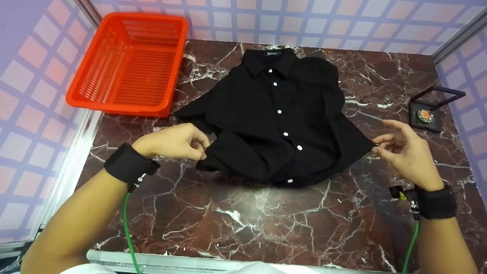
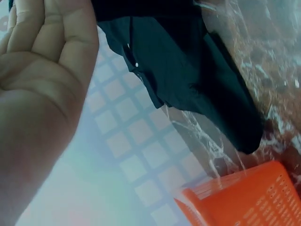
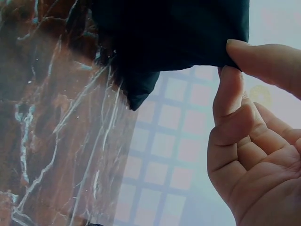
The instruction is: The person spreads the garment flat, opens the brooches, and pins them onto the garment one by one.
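Note:
A black button-up shirt (image 1: 247, 110) with white buttons lies front side up on the marble-patterned table, its collar towards the far edge. My left hand (image 1: 177, 141) pinches the fabric at the shirt's near left side. On the other side, my right hand (image 1: 409, 152) pinches a pointed corner of the cloth between thumb and finger. The right wrist view shows that grip closely on the shirt (image 3: 188, 37). In the left wrist view the palm is seen beside the shirt (image 2: 164, 61), and the fingertips are out of frame. The lower front sags in folds between both hands.
A red-orange plastic basket (image 1: 142, 76) with perforated walls stands at the back left. A small black frame stand (image 1: 433, 108) with a round green and orange piece (image 1: 425, 116) sits at the right. Checkered panels (image 1: 296, 23) border the table. Green cables (image 1: 128, 228) run from the wristbands.

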### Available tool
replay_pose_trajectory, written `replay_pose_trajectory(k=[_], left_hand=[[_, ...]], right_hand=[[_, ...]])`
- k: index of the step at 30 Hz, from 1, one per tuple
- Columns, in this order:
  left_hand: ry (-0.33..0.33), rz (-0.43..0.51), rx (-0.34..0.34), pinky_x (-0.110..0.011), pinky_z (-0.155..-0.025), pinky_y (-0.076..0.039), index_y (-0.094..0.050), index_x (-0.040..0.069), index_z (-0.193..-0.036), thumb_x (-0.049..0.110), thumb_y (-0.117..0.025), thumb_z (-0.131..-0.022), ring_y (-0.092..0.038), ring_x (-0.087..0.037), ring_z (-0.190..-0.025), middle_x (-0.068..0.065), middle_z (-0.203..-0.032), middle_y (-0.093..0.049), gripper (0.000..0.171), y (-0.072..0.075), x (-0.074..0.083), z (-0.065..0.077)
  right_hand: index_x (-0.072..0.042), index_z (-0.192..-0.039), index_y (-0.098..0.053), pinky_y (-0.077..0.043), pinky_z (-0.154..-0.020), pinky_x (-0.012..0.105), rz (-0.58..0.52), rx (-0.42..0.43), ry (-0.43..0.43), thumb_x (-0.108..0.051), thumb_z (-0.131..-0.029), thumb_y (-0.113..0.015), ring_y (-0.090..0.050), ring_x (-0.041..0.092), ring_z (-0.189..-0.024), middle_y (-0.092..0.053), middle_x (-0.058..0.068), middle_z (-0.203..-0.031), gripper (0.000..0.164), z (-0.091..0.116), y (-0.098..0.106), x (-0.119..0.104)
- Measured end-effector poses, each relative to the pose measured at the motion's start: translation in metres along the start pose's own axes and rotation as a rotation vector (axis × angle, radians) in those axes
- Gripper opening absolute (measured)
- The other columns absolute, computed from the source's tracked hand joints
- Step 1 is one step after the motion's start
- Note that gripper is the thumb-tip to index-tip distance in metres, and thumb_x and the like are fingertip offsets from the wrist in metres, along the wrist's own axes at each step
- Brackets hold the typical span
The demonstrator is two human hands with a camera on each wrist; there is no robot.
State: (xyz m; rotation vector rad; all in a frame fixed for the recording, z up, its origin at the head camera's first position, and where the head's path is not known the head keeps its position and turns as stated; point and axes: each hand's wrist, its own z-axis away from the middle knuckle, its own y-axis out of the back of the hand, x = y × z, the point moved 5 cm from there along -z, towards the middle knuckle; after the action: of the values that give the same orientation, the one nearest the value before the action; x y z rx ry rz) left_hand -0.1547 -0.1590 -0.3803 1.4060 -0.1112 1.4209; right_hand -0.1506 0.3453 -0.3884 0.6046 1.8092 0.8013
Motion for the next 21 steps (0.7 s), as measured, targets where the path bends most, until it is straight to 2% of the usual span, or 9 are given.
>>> replay_pose_trajectory(k=[4,6,8,11,15,18,21], left_hand=[[0.127,0.137,-0.033,-0.018,-0.035,-0.027,-0.065,0.01,-0.082,0.009,-0.06,-0.078,-0.032,-0.004,-0.038,0.006,-0.057,-0.049,0.007,-0.004,-0.013,0.003],[0.163,0.158,-0.044,-0.018,-0.036,-0.027,-0.065,0.008,-0.084,0.009,-0.06,-0.079,-0.032,-0.005,-0.039,0.004,-0.057,-0.047,0.008,-0.008,-0.021,0.003],[0.181,0.137,-0.052,-0.018,-0.037,-0.028,-0.065,0.008,-0.086,0.009,-0.06,-0.078,-0.034,-0.005,-0.04,0.004,-0.058,-0.05,0.009,-0.012,-0.028,0.003],[0.193,0.062,-0.054,-0.019,-0.042,-0.035,-0.064,0.006,-0.09,0.01,-0.062,-0.078,-0.047,-0.007,-0.048,0.003,-0.065,-0.058,0.013,-0.02,-0.038,-0.001],[0.206,-0.002,-0.075,-0.022,-0.051,-0.045,-0.062,0.002,-0.098,0.011,-0.064,-0.078,-0.064,-0.019,-0.062,-0.002,-0.073,-0.066,0.022,-0.032,-0.049,-0.01],[0.2,-0.022,-0.092,-0.023,-0.051,-0.045,-0.062,0.003,-0.099,0.012,-0.064,-0.079,-0.066,-0.026,-0.067,-0.003,-0.072,-0.068,0.023,-0.039,-0.055,-0.021],[0.188,-0.042,-0.091,-0.024,-0.05,-0.044,-0.062,0.005,-0.097,0.013,-0.064,-0.079,-0.066,-0.027,-0.067,-0.002,-0.071,-0.067,0.02,-0.042,-0.06,-0.031]], right_hand=[[-0.024,-0.136,-0.042,-0.041,-0.061,0.011,-0.013,-0.003,0.001,0.0,-0.075,-0.073,-0.057,0.005,-0.07,-0.068,0.008,-0.092,0.073,-0.001,-0.002,-0.002],[-0.024,-0.136,-0.042,-0.041,-0.061,0.011,-0.021,-0.007,0.006,0.0,-0.075,-0.073,-0.058,0.006,-0.07,-0.068,0.008,-0.091,0.073,-0.002,-0.004,-0.003],[-0.024,-0.136,-0.043,-0.041,-0.061,0.011,-0.028,-0.014,0.009,0.0,-0.075,-0.073,-0.058,0.006,-0.07,-0.068,0.008,-0.091,0.073,-0.003,-0.007,-0.003],[-0.025,-0.136,-0.043,-0.041,-0.06,0.011,-0.029,-0.025,0.017,0.0,-0.075,-0.073,-0.058,0.006,-0.071,-0.068,0.006,-0.091,0.072,-0.004,-0.012,-0.003],[-0.026,-0.136,-0.044,-0.041,-0.059,0.011,-0.015,-0.037,0.024,-0.001,-0.075,-0.074,-0.058,0.005,-0.071,-0.068,0.003,-0.091,0.072,-0.005,-0.016,-0.002],[-0.025,-0.136,-0.044,-0.04,-0.06,0.011,-0.006,-0.032,0.028,0.0,-0.075,-0.074,-0.058,0.005,-0.071,-0.068,0.002,-0.091,0.072,-0.003,-0.016,0.0],[-0.024,-0.135,-0.044,-0.04,-0.061,0.011,0.002,-0.018,0.028,0.002,-0.074,-0.074,-0.057,0.003,-0.07,-0.068,0.003,-0.09,0.073,0.0,-0.014,0.002]])
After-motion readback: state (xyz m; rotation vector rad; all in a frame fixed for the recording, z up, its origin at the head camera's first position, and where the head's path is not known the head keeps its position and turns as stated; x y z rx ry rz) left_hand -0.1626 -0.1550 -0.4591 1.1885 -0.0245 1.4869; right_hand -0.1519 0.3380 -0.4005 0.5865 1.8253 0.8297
